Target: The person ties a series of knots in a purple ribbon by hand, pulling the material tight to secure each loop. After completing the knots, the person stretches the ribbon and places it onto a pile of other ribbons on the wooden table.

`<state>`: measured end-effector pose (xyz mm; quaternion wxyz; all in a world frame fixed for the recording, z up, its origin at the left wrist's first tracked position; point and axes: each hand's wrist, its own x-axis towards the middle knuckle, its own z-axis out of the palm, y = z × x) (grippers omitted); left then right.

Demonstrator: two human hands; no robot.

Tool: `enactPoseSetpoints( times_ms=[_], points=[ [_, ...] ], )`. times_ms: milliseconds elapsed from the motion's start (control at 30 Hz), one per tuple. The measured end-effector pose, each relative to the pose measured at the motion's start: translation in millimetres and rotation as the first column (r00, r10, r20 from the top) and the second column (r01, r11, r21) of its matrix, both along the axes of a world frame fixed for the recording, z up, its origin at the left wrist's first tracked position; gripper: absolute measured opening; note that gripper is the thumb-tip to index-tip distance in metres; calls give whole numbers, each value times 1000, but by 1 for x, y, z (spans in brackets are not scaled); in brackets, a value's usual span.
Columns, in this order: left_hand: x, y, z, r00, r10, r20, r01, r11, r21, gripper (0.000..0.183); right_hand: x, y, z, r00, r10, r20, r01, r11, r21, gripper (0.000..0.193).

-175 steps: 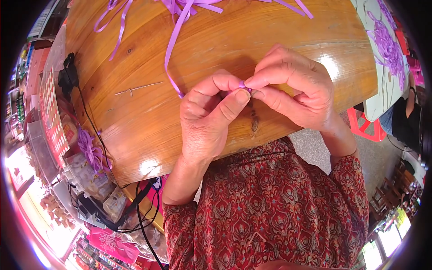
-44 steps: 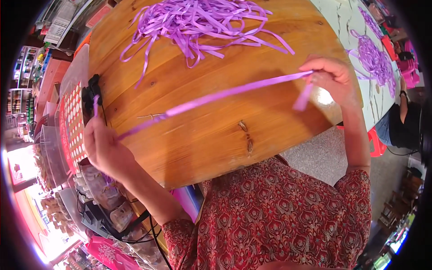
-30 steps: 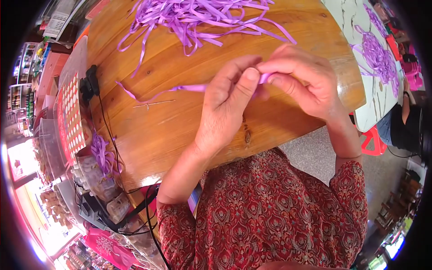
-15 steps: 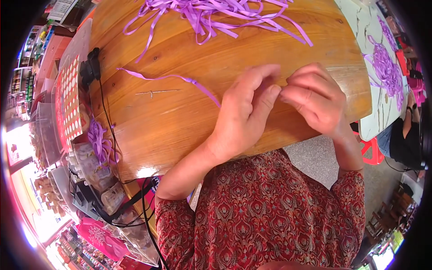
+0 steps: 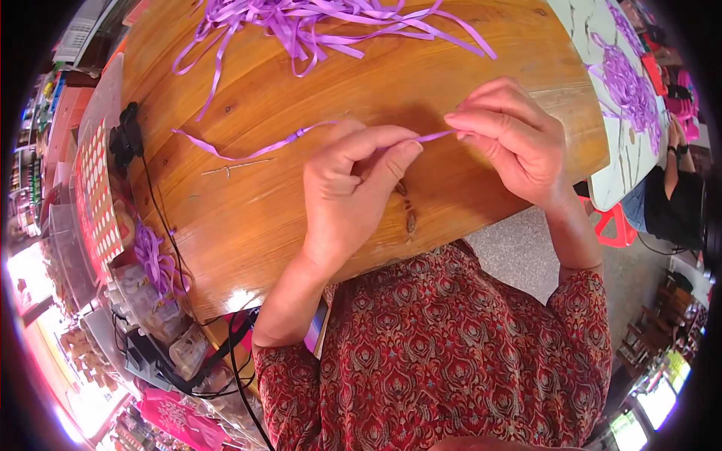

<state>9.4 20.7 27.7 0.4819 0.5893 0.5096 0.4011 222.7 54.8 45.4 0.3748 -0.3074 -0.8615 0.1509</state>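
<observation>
My left hand [image 5: 350, 192] and my right hand [image 5: 511, 139] pinch one purple ribbon strip [image 5: 248, 150] over the round wooden table [image 5: 226, 225]. A short taut stretch of the strip runs between the two sets of fingertips. Its free end trails left across the wood, with a small knot or fold partway along. A loose heap of purple ribbon strips [image 5: 316, 22] lies at the far side of the table, beyond both hands.
A black device with a cable [image 5: 124, 139] sits at the table's left edge beside a red and white dotted board [image 5: 94, 195]. More purple ribbon [image 5: 628, 79] lies on a white table at the right, where another person's arm [image 5: 669, 143] shows. Cluttered shelves stand at lower left.
My hands went from stretched wide apart with the ribbon taut to close together at the table's front. In the last half second they drew slightly apart, pulling a short length tight.
</observation>
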Motion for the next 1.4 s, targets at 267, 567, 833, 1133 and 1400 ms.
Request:
enactPoseSetpoints(
  times_ms=[267, 567, 833, 1133, 1400],
  points=[
    [18, 3, -3, 993, 1, 115, -34, 958, 284, 25, -12, -3, 6, 1000, 15, 20, -17, 993, 120, 24],
    [11, -3, -2, 878, 62, 474, 106, 941, -321, 12, -7, -1, -1, 996, -30, 82, 15, 983, 182, 25],
    [0, -1, -2, 966, 91, 241, -62, 991, -122, 10, -4, -4, -7, 972, -36, 234, 2, 990, 142, 21],
    [3, 3, -8, 926, 158, 343, -77, 968, -239, 4, -5, -1, -7, 970, 103, -220, -207, 826, -524, 11],
    [4, 1, -9, 984, 68, 166, -67, 998, -9, 6, -8, -5, -15, 1000, -17, 7, 19, 961, -277, 18]
  ],
)
